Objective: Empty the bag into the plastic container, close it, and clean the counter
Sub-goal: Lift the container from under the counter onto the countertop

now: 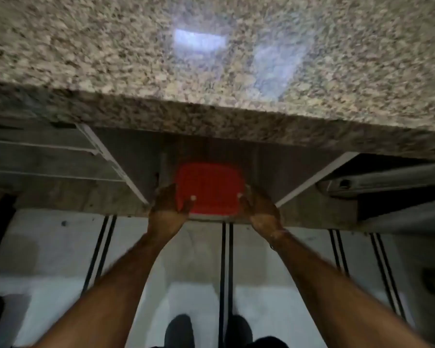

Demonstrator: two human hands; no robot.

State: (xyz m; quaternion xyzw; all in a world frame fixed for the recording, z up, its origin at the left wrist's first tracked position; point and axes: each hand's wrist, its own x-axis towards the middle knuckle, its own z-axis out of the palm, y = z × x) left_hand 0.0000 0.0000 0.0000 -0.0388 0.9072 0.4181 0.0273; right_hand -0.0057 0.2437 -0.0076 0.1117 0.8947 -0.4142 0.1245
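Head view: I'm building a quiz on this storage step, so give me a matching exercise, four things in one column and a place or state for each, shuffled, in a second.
Things:
1. red lid
2. granite counter
3. left hand
4. right hand

Places or states:
A. grips the container's right edge
B. fills the top of the picture, speckled, with light reflections
C. grips the container's left edge
D. sits on the container, under the counter's edge, between open cabinet doors

Pairs: 1-D, 2-B, 3-C, 4-A
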